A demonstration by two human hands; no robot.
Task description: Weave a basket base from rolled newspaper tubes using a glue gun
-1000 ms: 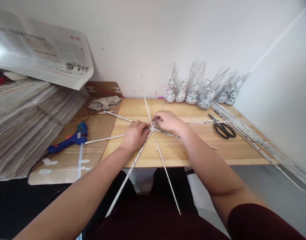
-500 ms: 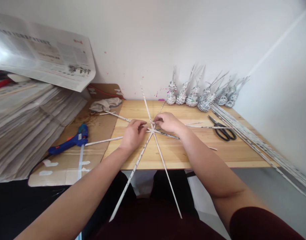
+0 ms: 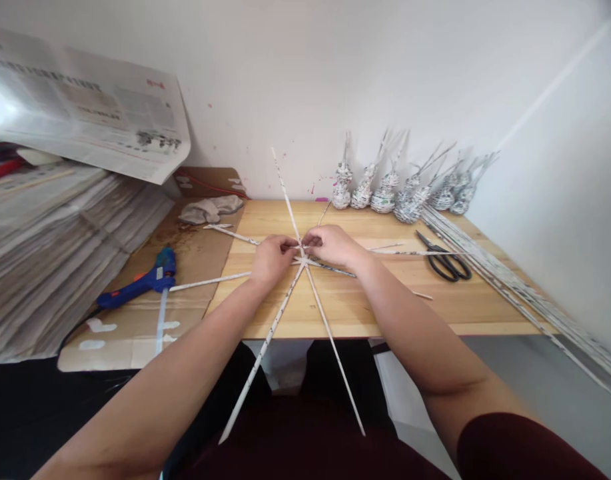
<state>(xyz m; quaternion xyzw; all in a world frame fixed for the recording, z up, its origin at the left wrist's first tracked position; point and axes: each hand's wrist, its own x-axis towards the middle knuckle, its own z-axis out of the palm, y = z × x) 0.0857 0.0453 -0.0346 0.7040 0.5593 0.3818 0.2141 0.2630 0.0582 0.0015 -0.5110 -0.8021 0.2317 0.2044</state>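
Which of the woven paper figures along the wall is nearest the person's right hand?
The leftmost woven figure: it stands beyond the right hand, while all the other figures stand farther to the right.

No legible word, brand or number in view. On the blue glue gun (image 3: 140, 283), a small white label (image 3: 159, 274) with dark marks, too tiny to read. Up and to the left of the glue gun, a curling newspaper sheet (image 3: 100, 117): carries a row of large dark headline characters, too blurred to make out, short red lettering near the upper right corner, and blocks of fine print. To the right of the glue gun, crossed paper sticks (image 3: 271, 332): show only specks of print. Farther right and behind, woven paper shapes (image 3: 384, 195): bear unreadable scraps.
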